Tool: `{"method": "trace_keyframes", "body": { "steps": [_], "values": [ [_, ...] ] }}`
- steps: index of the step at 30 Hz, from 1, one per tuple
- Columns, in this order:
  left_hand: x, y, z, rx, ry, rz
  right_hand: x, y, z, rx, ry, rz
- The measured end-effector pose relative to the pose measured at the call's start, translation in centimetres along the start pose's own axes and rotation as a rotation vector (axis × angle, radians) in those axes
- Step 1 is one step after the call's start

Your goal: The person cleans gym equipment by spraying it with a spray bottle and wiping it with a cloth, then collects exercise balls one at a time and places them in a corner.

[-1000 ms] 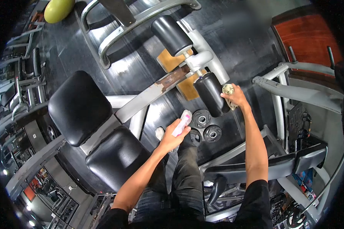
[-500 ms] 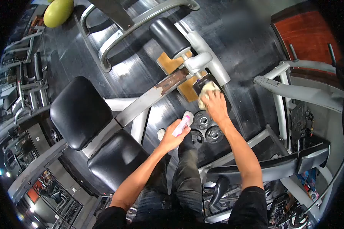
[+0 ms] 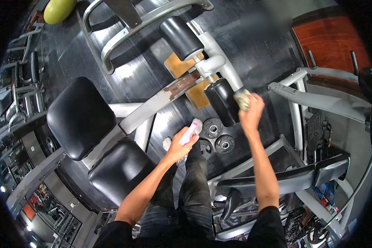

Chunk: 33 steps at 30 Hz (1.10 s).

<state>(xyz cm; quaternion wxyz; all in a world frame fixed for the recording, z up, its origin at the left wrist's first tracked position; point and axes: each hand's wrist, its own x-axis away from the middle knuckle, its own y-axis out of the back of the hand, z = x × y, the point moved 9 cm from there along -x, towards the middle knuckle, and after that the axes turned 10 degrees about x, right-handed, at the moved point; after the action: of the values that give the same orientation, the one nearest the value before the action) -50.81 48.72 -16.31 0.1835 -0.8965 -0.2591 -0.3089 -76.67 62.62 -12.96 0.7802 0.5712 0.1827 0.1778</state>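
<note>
Beside the lower black roller pad (image 3: 221, 101) of a leg machine, the right hand (image 3: 252, 113) has its fingers bunched around a pale, crumpled cloth (image 3: 242, 99); motion blur hides whether cloth and pad touch. Over the person's legs, the left hand (image 3: 180, 145) has its fingers wrapped about a spray bottle, its pink-and-white trigger head (image 3: 189, 133) showing above the grip. Most of the bottle's body is covered by the hand, so its contents cannot be told. Three black weight plates (image 3: 213, 128) lie clustered on the dark floor (image 3: 252, 138), near a white shoe tip (image 3: 198, 125).
</note>
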Motion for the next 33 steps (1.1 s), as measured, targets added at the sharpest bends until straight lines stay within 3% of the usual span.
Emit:
{"method": "trace_keyframes", "body": {
  "steps": [5, 8, 13, 20, 23, 24, 26, 28, 30, 32, 33],
  "values": [
    [0.5, -0.2, 0.4, -0.059, -0.007, -0.010, -0.9, -8.6, 13.5, 0.213, 0.428, 0.185],
    [0.6, -0.3, 0.0, -0.119, -0.068, 0.004, 2.1, -9.9, 13.4, 0.373, 0.533, 0.238],
    [0.8, 0.2, 0.5, -0.087, 0.016, 0.000, 8.0, -5.1, 6.6, 0.284, 0.624, 0.209],
    [1.6, 0.5, -0.1, 0.001, 0.052, 0.016, 4.6, -4.0, -4.5, 0.360, 0.117, 0.325],
    [1.7, 1.0, 0.0, 0.023, -0.015, 0.021, 3.0, -5.6, -9.0, 0.191, -0.204, 0.506],
    [2.0, 1.0, -0.1, 0.053, -0.005, 0.016, 2.2, -6.1, -8.5, 0.193, -0.203, 0.505],
    [2.3, 1.1, -0.1, 0.086, 0.003, 0.007, -0.5, -4.7, -6.3, 0.026, -0.290, 0.160],
    [2.7, 1.3, -0.1, 0.071, -0.006, -0.008, -2.8, -3.6, -0.3, -0.037, -0.161, -0.026],
    [2.8, 1.4, -0.1, 0.060, 0.000, -0.007, -4.3, -4.6, 5.1, -0.066, 0.058, -0.064],
    [3.1, 1.4, 0.2, 0.048, 0.011, -0.004, -2.7, -7.0, 9.2, 0.176, 0.314, 0.142],
    [3.1, 1.5, 0.2, 0.053, 0.007, -0.006, -1.5, -6.7, 9.8, 0.182, 0.343, 0.129]
  ]
}}
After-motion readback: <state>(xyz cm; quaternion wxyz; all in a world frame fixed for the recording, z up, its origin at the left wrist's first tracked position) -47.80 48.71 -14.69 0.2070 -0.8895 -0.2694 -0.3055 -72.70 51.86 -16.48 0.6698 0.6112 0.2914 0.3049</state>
